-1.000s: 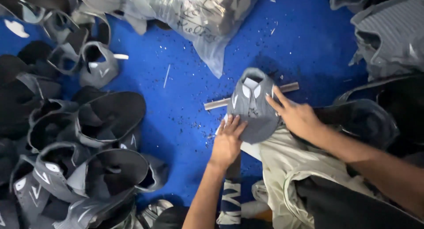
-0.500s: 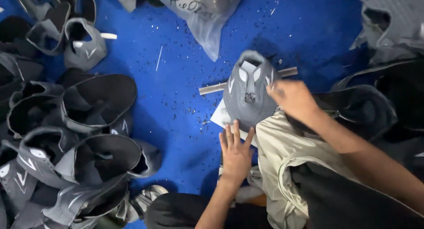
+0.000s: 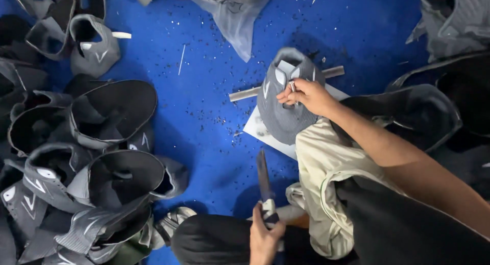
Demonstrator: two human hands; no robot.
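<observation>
Blue floor (image 3: 214, 91), grey plastic bag (image 3: 232, 9) top centre

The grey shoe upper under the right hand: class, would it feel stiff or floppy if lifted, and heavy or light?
The grey shoe upper probably flops: similar uppers in the pile sag and fold. It likely feels light, being thin fabric with no sole. It seems unlikely to slide, since the right hand pins it over a bar.
</observation>
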